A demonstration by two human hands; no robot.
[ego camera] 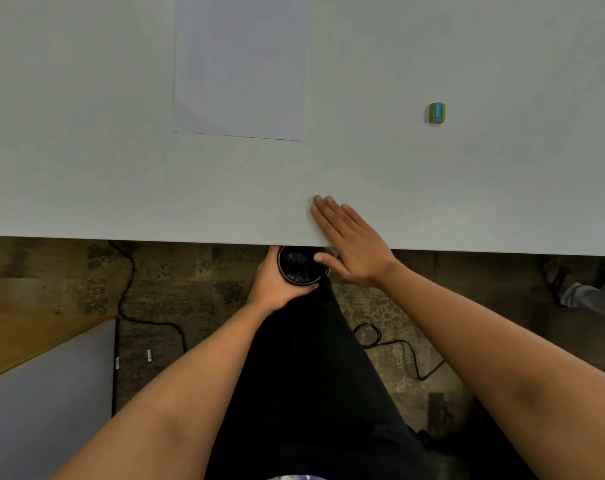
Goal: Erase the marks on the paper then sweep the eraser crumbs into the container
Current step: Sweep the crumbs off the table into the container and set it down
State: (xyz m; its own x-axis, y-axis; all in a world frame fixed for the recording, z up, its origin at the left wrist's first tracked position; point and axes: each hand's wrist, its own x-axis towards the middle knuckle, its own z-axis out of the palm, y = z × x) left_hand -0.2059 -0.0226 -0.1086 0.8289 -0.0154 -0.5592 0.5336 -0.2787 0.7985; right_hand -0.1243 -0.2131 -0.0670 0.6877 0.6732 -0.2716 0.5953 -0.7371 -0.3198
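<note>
**Right hand.** The right hand (351,239) is lying palm down on the worktop (86,168). Its fingers are extending straight and close together, and it is holding nothing. The fingertips are pointing away from the person and slightly left. The heel of the hand is overhanging the near edge of the worktop, and the thumb is reaching out below that edge, over the rim of the container (299,268).

**Left hand.** The left hand (271,284) is gripping the container from its left side, with the fingers curling round the wall.

**Container.** The container is black and round, with its open top facing up. It is sitting just under the worktop edge, directly below the right hand's fingers, and the edge is partly covering it. Its contents are showing dark, and what they are cannot be told.

**Paper.** The paper (240,64) is lying flat on the worktop, well beyond the right hand's fingertips and to their left.

**Eraser.** The eraser (437,112), in a blue and yellow-green sleeve, is resting on the worktop beyond the right hand and to its right, well apart from both the hand and the paper.

**Surroundings.** Cables (128,289) are trailing across the floor (197,271) on either side of the forearms.
</note>
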